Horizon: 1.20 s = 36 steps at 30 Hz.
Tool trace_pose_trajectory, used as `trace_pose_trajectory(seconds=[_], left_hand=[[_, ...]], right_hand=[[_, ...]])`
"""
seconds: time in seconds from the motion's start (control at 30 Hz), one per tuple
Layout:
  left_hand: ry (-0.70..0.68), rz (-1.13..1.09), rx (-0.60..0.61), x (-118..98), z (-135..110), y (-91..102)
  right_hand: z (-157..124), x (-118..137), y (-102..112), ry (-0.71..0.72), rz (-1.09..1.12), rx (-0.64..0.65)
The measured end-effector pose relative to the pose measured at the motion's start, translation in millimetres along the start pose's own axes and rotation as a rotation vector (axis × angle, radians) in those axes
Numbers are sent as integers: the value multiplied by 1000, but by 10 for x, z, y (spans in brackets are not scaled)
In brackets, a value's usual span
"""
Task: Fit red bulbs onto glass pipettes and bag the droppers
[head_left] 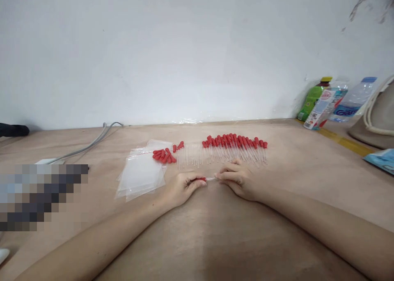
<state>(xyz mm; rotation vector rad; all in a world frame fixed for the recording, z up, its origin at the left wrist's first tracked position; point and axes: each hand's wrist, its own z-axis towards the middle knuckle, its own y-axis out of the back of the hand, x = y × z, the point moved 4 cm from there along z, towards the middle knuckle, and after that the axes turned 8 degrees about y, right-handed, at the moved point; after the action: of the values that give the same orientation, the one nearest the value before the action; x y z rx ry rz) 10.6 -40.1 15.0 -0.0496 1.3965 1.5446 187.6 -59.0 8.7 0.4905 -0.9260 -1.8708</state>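
My left hand (pixel 184 186) pinches the red rubber bulb of a dropper (pixel 208 178). My right hand (pixel 237 179) pinches the clear glass tube end of that same dropper, so both hands hold it low over the table. Just beyond my hands lies a row of several assembled droppers with red bulbs (pixel 235 146). To its left lie several bare glass tubes (pixel 189 156) and a small heap of loose red bulbs (pixel 163 155).
A stack of clear plastic bags (pixel 140 175) lies left of my hands. A grey cable (pixel 89 144) runs at the back left. Bottles (pixel 328 102) and a bag with rope handles (pixel 377 116) stand at the back right by the wall.
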Motion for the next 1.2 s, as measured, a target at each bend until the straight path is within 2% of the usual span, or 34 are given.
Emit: trace_pose_trajectory(seconds=[0.23,0.33,0.43,0.63,0.77,0.97,1.2], left_hand=[[-44,62,14,-46,-9,-7],[-36,99,-4,-51,-5,0],[-45,137,-52,-30,14,20],[-247,296,-102,9,38,13],[-325,314,-150,-13,35,9],[-315,350,-192,-61,41,24],[-342,359,-168,-53,41,6]], right_hand=[[12,4,24,97,-104,50],[26,55,35,136,-196,30],[45,91,35,101,-234,-12],[74,91,9,70,-282,-58],[75,58,-2,68,-246,-78],[80,60,-22,64,-121,-138],[78,93,-75,57,-98,-131]])
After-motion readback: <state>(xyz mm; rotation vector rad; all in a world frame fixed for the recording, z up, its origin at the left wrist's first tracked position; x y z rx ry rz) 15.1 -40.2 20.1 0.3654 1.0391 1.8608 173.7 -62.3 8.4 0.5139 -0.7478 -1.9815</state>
